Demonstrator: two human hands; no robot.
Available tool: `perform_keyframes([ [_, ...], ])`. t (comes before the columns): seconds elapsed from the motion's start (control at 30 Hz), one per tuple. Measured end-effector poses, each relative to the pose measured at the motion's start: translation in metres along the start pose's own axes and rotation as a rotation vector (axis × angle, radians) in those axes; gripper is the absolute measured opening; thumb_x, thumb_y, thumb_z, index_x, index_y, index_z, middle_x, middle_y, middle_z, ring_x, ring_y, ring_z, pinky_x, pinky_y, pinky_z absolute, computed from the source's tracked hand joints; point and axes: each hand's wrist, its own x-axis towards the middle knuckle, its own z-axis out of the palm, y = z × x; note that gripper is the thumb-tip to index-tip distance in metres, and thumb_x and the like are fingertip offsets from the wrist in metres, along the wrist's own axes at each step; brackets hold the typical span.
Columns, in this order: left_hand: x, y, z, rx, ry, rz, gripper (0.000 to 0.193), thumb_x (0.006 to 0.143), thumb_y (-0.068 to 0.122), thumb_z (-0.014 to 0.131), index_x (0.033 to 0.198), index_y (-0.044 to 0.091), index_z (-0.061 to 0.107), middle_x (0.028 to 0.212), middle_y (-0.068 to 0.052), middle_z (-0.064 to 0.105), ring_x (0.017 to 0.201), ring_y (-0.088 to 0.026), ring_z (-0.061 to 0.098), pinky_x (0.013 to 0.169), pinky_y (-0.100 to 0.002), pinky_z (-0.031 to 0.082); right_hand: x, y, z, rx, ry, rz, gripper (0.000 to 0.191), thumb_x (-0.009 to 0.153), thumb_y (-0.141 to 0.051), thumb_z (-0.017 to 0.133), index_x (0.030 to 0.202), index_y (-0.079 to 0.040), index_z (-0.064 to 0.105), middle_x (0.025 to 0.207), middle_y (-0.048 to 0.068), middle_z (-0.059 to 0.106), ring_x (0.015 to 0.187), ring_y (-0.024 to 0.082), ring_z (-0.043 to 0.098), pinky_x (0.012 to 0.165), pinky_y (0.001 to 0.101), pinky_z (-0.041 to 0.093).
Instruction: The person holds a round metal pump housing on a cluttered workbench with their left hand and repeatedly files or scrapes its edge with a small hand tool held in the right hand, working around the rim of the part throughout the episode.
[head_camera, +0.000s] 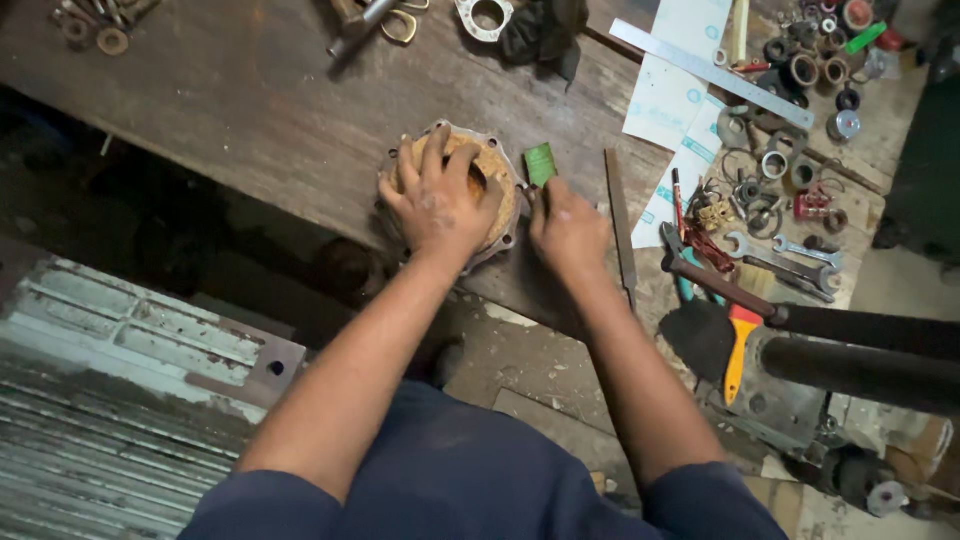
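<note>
Round metal flange (505, 215), topped with a tan cork-like gasket sheet (490, 165), sits near the front edge of a dark wooden counter (250, 100). The left hand (440, 200) lies flat and spread over the gasket, fingers splayed, pressing it down. The right hand (567, 228), just right of the flange, is closed around a small green-handled tool (540, 162) whose tip meets the flange's rim; the tip itself is hidden.

Risks, as a judgement: the left fingers sit close to the tool, so a slip could nick them. The flange is near the counter's edge and could slide off if pushed. The gasket might shift or tear if the pressing hand lets up.

Counts: one flange, one gasket sheet, one green tool, two hands. Right of the flange lie one flat file (620, 225), one steel ruler (710, 72), two open spanners (790, 255), and one orange-handled scraper (740, 350). Further right is a scatter of rings and bearings (800, 70), too many and too small to count surely. Behind the flange lies one dark rag (545, 30).
</note>
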Motion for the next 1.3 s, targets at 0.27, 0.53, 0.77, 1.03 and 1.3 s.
perform_keyframes([
  [0.27,-0.001,-0.001,-0.001,0.000,0.037,0.026,0.053,0.078,0.052,0.074,0.125,0.027,0.068,0.153,-0.007,0.048,0.144,-0.044,0.032,0.110,-0.073,0.019,-0.004,0.006,0.016,-0.029,0.094,-0.074,0.025,0.089,-0.029,0.064,0.102,-0.007,0.060,0.079,0.022,0.069,0.069,0.045,0.067,0.056,0.0590,0.051],
  [0.53,0.000,0.000,-0.002,-0.010,-0.004,0.000,0.054,0.079,0.052,0.073,0.125,0.026,0.067,0.152,-0.007,0.048,0.145,-0.042,0.030,0.109,-0.074,0.018,-0.009,0.002,0.019,0.005,0.060,0.043,0.022,0.100,-0.032,0.063,0.099,-0.010,0.061,0.079,0.023,0.069,0.070,0.046,0.067,0.061,0.0605,0.051],
  [0.77,0.001,0.002,-0.005,-0.011,-0.010,-0.004,0.055,0.077,0.051,0.074,0.126,0.026,0.067,0.153,-0.007,0.047,0.145,-0.042,0.029,0.109,-0.074,0.017,-0.007,0.003,0.017,-0.005,0.109,-0.020,0.022,0.097,-0.031,0.062,0.098,-0.009,0.061,0.079,0.022,0.070,0.070,0.046,0.068,0.061,0.0595,0.052],
  [1.03,0.001,0.003,-0.007,-0.014,-0.017,-0.015,0.058,0.072,0.049,0.077,0.125,0.026,0.067,0.151,-0.007,0.048,0.144,-0.042,0.029,0.108,-0.075,0.017,-0.010,0.000,0.018,0.003,0.089,0.058,0.022,0.100,-0.031,0.061,0.102,-0.010,0.064,0.083,0.023,0.070,0.075,0.046,0.068,0.065,0.0591,0.053],
  [1.3,-0.001,0.002,-0.002,0.002,0.064,0.019,0.054,0.074,0.047,0.076,0.123,0.026,0.068,0.150,-0.008,0.050,0.144,-0.042,0.032,0.109,-0.074,0.020,-0.007,0.001,0.016,-0.037,0.094,0.056,0.028,0.099,-0.037,0.063,0.104,-0.009,0.063,0.081,0.025,0.069,0.069,0.048,0.067,0.060,0.0603,0.052],
])
